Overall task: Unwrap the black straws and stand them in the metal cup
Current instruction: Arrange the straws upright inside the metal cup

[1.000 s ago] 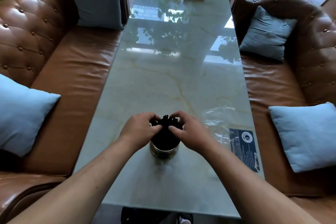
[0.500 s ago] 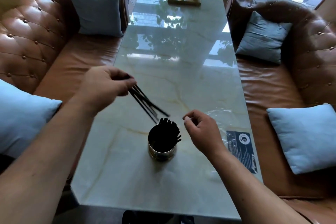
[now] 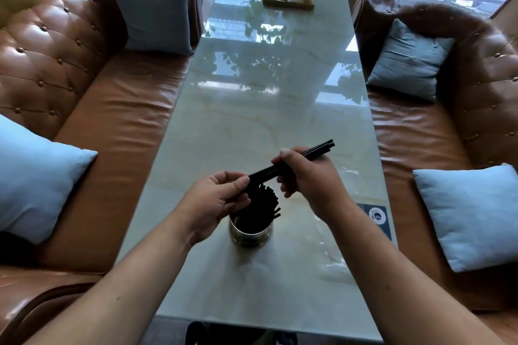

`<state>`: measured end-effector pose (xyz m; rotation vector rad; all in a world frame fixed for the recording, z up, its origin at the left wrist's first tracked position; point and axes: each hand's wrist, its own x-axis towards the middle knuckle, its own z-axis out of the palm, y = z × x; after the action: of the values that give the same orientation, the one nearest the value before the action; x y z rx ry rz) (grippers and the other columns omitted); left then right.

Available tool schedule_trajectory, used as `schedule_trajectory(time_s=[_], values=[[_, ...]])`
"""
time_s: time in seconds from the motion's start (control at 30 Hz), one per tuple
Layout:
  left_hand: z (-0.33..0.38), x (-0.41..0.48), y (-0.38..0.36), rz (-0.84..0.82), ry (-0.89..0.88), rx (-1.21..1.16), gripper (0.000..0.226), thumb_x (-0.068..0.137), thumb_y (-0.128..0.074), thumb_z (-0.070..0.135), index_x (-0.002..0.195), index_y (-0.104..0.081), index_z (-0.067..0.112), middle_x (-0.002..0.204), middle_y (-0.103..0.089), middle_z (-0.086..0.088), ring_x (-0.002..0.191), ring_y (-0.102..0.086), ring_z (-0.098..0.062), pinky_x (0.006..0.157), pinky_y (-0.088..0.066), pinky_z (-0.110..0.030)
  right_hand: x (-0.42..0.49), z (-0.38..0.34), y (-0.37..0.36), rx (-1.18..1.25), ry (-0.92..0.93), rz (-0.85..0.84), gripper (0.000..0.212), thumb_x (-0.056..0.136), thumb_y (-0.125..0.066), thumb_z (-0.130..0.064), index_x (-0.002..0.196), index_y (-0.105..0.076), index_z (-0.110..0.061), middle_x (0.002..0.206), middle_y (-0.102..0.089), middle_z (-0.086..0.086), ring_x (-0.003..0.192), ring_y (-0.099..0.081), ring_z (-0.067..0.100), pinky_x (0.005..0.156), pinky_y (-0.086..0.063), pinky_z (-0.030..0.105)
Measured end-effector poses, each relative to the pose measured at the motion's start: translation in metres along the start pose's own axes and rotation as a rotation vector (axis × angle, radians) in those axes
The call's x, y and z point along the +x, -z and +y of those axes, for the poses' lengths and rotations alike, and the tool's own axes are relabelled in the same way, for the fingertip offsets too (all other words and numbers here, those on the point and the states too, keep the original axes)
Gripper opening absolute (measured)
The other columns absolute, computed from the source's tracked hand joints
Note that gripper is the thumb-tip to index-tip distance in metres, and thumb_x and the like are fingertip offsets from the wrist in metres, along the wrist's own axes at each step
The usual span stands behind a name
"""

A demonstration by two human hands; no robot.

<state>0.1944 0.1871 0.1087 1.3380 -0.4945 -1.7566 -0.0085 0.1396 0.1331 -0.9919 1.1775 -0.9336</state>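
Observation:
A round metal cup point(image 3: 250, 236) stands on the marble table point(image 3: 252, 109) near its front edge, with several black straws point(image 3: 266, 199) standing in it and leaning right. Above the cup I hold a small bundle of black straws point(image 3: 318, 150) almost level, tilted up to the right. My left hand point(image 3: 218, 202) pinches the bundle's near end and my right hand point(image 3: 305, 176) grips its middle. The bundle's far end sticks out past my right hand.
A clear plastic wrapper with a dark blue label point(image 3: 377, 218) lies on the table right of the cup. Brown leather sofas point(image 3: 117, 126) with blue cushions point(image 3: 33, 176) flank the table. A wooden tray with a plant point(image 3: 288, 0) sits at the far end.
My left hand, which held the bundle up at the left, has come back over the cup. My right hand has taken hold of the bundle too.

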Motion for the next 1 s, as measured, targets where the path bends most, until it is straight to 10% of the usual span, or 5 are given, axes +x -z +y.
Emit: schedule_trajectory(time_s=[0.37, 0.67, 1.0], values=[[-0.006, 0.035, 0.007, 0.157, -0.251, 1.309, 0.055, 0.074, -0.079, 0.053, 0.126, -0.064, 0.039, 0.099, -0.064, 0.010, 0.086, -0.062, -0.011, 0.070, -0.043, -0.025, -0.008, 0.035, -0.004, -0.864, 0.099, -0.134, 0.028, 0.082, -0.064, -0.055, 0.089, -0.075, -0.031, 0.072, -0.073, -0.009, 0.071, -0.070, 0.007, 0.066, -0.058, 0.035], [-0.003, 0.042, 0.001, 0.116, -0.339, 1.371, 0.019, 0.084, -0.072, 0.040, 0.099, -0.076, 0.031, 0.093, -0.077, 0.007, 0.088, -0.070, -0.014, 0.077, -0.055, -0.030, -0.010, 0.074, 0.001, -0.883, 0.075, -0.056, 0.032, 0.085, -0.062, -0.051, 0.115, -0.066, -0.040, 0.071, -0.064, -0.010, 0.065, -0.060, 0.000, 0.057, -0.042, 0.028], [0.077, 0.025, 0.001, 0.154, -0.455, 1.141, 0.009, 0.086, -0.078, 0.026, 0.090, -0.079, 0.018, 0.067, -0.075, 0.002, 0.059, -0.071, -0.010, 0.066, -0.059, -0.028, -0.003, 0.059, 0.009, -0.761, 0.263, 0.153, 0.018, 0.085, -0.057, -0.047, 0.091, -0.069, -0.034, 0.062, -0.061, -0.012, 0.057, -0.056, 0.008, 0.052, -0.040, 0.024]])
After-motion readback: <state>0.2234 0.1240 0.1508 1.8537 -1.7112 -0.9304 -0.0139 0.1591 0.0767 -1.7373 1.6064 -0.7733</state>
